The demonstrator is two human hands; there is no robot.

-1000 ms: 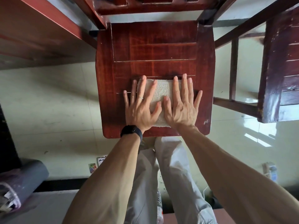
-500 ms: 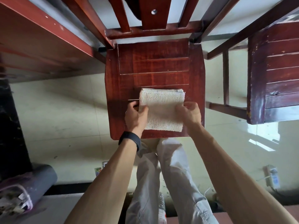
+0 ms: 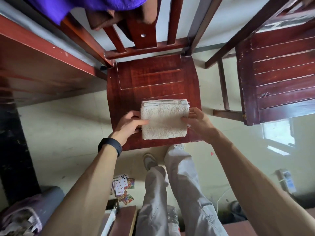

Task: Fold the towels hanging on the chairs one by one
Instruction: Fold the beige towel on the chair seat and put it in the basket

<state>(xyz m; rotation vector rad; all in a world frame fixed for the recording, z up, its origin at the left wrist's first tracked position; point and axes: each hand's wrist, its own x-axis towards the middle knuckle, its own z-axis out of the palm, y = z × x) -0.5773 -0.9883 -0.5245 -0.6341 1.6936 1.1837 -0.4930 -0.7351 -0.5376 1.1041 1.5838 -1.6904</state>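
Nearest me, playing cards [image 3: 121, 186] lie scattered on the floor by my feet. Above them, my left hand [image 3: 131, 124] and right hand [image 3: 196, 123] flank the cream towel [image 3: 164, 121], one on each side edge. I judge this is so the folded stack moves as one block without slipping open. On the left, the thumb lies across the top and the fingers [image 3: 133, 114] curl at the edge, pinching it. On the right, the thumb presses on top while the other fingers [image 3: 196, 113] wrap the side. The towel sits folded square at the front edge of the chair seat [image 3: 153, 79]; I cannot tell whether it has lifted clear. Farther off, a purple towel [image 3: 85, 5] drapes the backrest, waiting its turn.
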